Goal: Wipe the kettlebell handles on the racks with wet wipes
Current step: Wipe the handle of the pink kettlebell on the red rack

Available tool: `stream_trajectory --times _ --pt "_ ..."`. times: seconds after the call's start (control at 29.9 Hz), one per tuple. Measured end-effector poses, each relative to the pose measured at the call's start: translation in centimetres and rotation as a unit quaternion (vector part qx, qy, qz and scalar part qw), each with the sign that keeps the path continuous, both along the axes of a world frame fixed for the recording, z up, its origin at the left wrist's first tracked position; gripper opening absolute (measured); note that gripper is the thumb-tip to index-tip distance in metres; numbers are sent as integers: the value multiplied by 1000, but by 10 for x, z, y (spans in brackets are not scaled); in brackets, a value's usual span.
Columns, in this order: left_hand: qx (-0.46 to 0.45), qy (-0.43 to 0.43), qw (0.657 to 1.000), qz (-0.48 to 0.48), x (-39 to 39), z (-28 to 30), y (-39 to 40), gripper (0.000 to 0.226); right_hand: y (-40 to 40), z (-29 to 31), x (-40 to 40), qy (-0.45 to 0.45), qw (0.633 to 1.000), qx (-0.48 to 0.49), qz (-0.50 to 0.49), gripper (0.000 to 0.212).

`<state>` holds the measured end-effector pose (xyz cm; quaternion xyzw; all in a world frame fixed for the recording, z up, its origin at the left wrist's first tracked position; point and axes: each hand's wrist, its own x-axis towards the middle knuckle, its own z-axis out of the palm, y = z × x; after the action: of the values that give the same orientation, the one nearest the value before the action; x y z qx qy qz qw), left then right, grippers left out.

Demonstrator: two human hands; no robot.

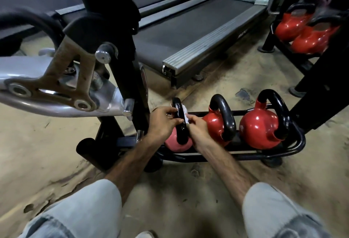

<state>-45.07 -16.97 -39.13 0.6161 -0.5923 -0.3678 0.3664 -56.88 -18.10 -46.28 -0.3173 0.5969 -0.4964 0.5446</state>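
Observation:
Three kettlebells sit in a low black rack [294,148] on the floor. The leftmost is a pink kettlebell [174,144] with a black handle [179,117]. My left hand [162,122] grips that handle from the left. My right hand [198,127] presses a white wet wipe [186,116] against the handle's right side. To the right stand a red kettlebell [215,126] and a larger red kettlebell [258,128], both with black handles and untouched.
A silver and black exercise machine [62,79] looms close on the left, its post beside the rack. Two treadmills [188,30] lie behind. A second rack with red kettlebells [302,32] stands at upper right. My knees fill the bottom of the view.

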Motion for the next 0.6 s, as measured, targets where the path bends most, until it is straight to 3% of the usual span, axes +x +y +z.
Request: stream_trajectory --times 0.27,0.4,0.5,0.6 --pt "9 -15 1000 2 0 1 -6 45 -43 12 9 -136 990 0 -37 14" --pt "15 -14 1000 1 3 2 -7 39 -21 11 -2 -68 997 -29 -4 5" --pt "19 11 1000 13 5 2 -11 32 6 11 -16 33 996 -69 37 15" --pt "26 22 999 19 4 2 -14 30 -10 20 -17 46 995 -88 32 12"
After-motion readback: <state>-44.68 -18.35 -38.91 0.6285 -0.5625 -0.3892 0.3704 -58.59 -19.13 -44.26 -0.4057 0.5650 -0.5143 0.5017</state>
